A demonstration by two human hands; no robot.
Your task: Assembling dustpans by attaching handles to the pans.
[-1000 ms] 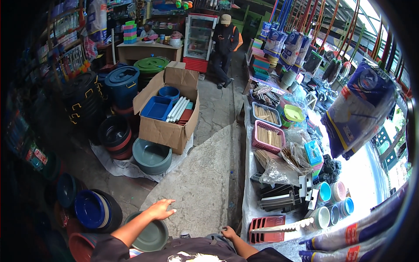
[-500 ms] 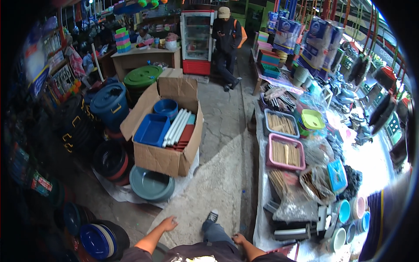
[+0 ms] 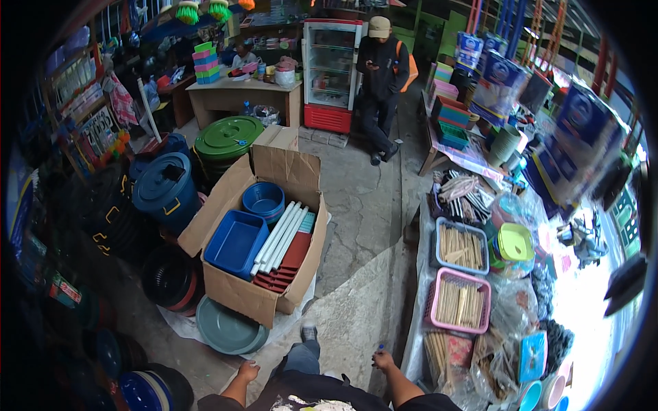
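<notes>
My left hand (image 3: 245, 372) hangs low by my left thigh with loose fingers and nothing in it, just right of a grey-green basin (image 3: 227, 330) on the floor. At my right side, my right hand (image 3: 382, 359) is closed around a small blue-tipped object (image 3: 380, 348), close to the front edge of the goods table (image 3: 415, 322). Ahead of me stands an open cardboard box (image 3: 259, 236) holding blue tubs, white sticks and red trays.
Blue bins (image 3: 166, 192), a green lid (image 3: 228, 137) and dark stacked basins line the left. Baskets of sticks (image 3: 460, 299) and plastic ware cover the right table. A person in dark clothes (image 3: 379, 82) stands by a red-and-white fridge (image 3: 332, 65) at the back. A concrete aisle (image 3: 363, 205) runs between.
I have walked forward and the view tilted up toward the shop's back. My left hand dropped from raised and spread to my side. My right hand now shows a blue-tipped object.
</notes>
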